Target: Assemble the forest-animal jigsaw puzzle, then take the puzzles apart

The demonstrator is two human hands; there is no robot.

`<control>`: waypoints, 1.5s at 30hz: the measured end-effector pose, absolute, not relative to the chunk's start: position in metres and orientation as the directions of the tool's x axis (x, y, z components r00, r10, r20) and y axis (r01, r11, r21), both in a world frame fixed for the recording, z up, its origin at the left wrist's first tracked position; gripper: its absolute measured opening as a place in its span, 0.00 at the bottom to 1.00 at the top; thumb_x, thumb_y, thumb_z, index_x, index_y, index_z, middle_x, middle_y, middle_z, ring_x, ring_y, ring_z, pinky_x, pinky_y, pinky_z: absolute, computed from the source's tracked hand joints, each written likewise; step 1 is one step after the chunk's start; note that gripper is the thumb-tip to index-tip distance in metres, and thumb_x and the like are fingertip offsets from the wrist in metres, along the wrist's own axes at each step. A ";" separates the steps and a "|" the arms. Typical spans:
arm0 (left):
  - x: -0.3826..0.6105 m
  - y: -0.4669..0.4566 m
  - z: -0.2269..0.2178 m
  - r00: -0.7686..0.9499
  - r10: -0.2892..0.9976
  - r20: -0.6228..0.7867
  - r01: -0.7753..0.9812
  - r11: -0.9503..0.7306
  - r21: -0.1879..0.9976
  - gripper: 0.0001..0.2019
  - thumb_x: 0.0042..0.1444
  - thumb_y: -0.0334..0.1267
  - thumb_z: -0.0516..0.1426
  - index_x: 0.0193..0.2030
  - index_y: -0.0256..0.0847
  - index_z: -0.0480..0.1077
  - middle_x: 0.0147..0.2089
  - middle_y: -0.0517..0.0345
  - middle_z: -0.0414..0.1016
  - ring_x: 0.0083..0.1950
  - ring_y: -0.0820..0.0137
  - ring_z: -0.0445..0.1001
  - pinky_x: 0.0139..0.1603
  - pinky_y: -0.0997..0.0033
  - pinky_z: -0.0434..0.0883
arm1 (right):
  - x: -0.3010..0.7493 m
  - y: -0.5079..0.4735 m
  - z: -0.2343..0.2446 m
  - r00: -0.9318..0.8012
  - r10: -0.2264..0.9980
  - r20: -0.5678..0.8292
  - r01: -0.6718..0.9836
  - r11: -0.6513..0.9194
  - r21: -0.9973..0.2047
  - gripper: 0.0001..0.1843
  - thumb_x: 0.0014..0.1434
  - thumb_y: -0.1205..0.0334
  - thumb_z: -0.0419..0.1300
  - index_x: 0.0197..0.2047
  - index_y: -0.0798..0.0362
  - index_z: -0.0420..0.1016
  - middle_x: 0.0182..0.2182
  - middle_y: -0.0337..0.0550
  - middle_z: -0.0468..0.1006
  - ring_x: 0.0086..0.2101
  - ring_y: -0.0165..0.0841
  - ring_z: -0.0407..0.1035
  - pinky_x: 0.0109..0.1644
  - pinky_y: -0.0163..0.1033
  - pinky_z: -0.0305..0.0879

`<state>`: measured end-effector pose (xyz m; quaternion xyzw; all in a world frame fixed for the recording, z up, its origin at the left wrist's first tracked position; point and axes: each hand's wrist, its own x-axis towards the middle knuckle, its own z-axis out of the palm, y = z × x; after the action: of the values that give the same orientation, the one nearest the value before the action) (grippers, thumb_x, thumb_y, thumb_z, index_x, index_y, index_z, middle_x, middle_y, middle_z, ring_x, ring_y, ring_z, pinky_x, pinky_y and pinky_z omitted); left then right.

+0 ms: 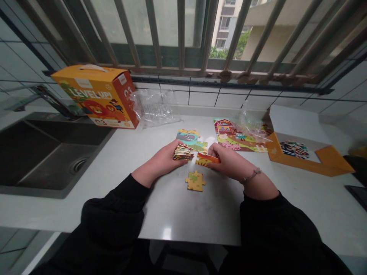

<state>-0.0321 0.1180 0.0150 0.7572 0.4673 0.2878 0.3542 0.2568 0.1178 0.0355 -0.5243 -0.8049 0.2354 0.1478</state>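
Observation:
My left hand is closed around a small stack of puzzle pieces, whose edges face me. Between the thumb and fingers of my right hand is an orange and yellow puzzle piece, close to the stack. Just beyond my hands, several puzzle pieces with blue and green print lie on the counter, seemingly joined, partly covered by the left hand and stack. Nearer to me lies a single yellow puzzle piece with a green figure, apart from both hands.
An orange box stands at the back left, beside clear plastic wrapping and the sink. At the right are a farm picture sheet, more clear plastic and an open box holding dark printed pieces.

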 end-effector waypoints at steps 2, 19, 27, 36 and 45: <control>-0.033 0.117 0.017 0.429 0.900 0.071 0.489 -0.298 0.820 0.22 0.60 0.42 0.70 0.59 0.46 0.72 0.56 0.52 0.84 0.55 0.57 0.82 0.55 0.58 0.75 | 0.257 0.120 0.037 -0.363 0.927 0.095 0.743 0.349 -0.571 0.10 0.63 0.57 0.68 0.41 0.46 0.70 0.35 0.40 0.80 0.34 0.38 0.71 0.36 0.41 0.61; -0.029 0.114 0.027 0.465 0.885 0.034 0.517 -0.303 0.801 0.20 0.57 0.46 0.72 0.52 0.46 0.73 0.49 0.57 0.84 0.48 0.59 0.81 0.46 0.63 0.72 | 0.259 0.142 0.011 -0.138 0.989 -0.045 0.323 0.002 -0.946 0.27 0.58 0.51 0.73 0.56 0.50 0.71 0.29 0.35 0.77 0.31 0.36 0.76 0.35 0.41 0.72; -0.027 0.113 0.025 0.497 0.867 0.040 0.511 -0.330 0.794 0.21 0.57 0.48 0.73 0.52 0.46 0.73 0.49 0.57 0.84 0.48 0.59 0.82 0.47 0.63 0.73 | 0.242 0.141 -0.003 -0.048 0.983 0.175 0.735 0.154 -0.660 0.24 0.56 0.53 0.74 0.52 0.52 0.76 0.45 0.53 0.84 0.45 0.48 0.80 0.52 0.54 0.77; -0.028 0.115 0.020 0.514 0.857 0.050 0.514 -0.354 0.781 0.20 0.59 0.47 0.71 0.53 0.45 0.74 0.50 0.55 0.83 0.49 0.57 0.81 0.49 0.60 0.73 | 0.224 0.132 0.000 -0.060 0.996 0.063 0.806 0.085 -0.585 0.37 0.57 0.56 0.78 0.65 0.56 0.73 0.50 0.57 0.84 0.49 0.47 0.79 0.55 0.50 0.75; -0.027 0.118 0.019 0.546 0.826 0.140 0.502 -0.456 0.735 0.19 0.59 0.45 0.71 0.54 0.46 0.74 0.53 0.53 0.78 0.54 0.54 0.78 0.56 0.53 0.74 | 0.224 0.135 -0.002 -0.192 0.976 0.106 0.623 0.204 -0.755 0.24 0.60 0.62 0.68 0.60 0.51 0.77 0.45 0.46 0.83 0.37 0.37 0.76 0.44 0.43 0.73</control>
<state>-0.0275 0.1181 0.0191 0.8164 0.4065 0.2485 0.3264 0.2236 0.1352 -0.0024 -0.5592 -0.7146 0.2917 0.3025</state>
